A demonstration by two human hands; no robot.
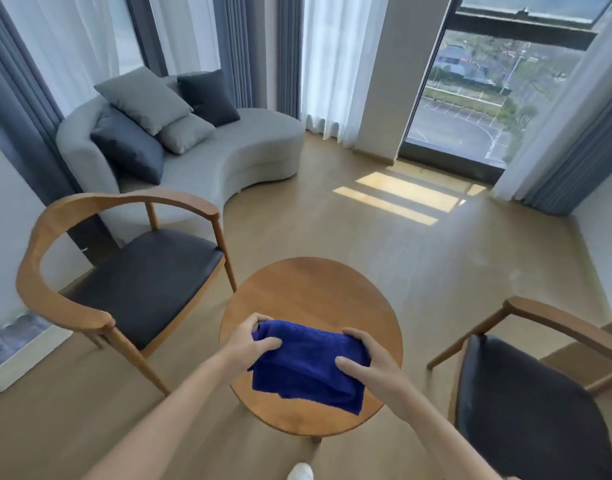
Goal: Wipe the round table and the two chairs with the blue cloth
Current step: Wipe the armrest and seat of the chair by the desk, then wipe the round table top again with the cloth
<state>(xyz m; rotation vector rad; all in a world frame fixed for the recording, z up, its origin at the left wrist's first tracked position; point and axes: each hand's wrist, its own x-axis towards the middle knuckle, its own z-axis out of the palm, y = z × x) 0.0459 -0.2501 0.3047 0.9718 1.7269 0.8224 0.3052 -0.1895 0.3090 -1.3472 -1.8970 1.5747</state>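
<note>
Bunching between 2 hands, the blue cloth (306, 363) is hanging just above the near half of the round table (311, 292), its lower edge drooping toward the wood; whether it is touching the top I cannot tell. The left hand (254, 342) is gripping the cloth's left end, fingers curling over the top and thumb tucking against the fabric. The right hand (365, 358) is clamping the right end the same way, thumb lying across the front fold. Holding both ends like this looks like a way of gathering the loose fabric into a thicker pad before pressing it down, so I am judging that wiping is not yet under way.

The table is standing between the 2 chairs, which is keeping all 3 surfaces within easy reach of one spot. The left chair (124, 271), with its curved wooden armrest and dark seat pad, is sitting just beside the table's left edge. The right chair (526, 403) is angling in from the lower right, near the table but apart from it.

Further out, a curved grey sofa (207, 157) is carrying 5 cushions (141, 98), and sunlight is falling across the wooden floor (349, 230) from the tall window (477, 95). A white shoe tip (301, 472) is showing at the bottom edge.
</note>
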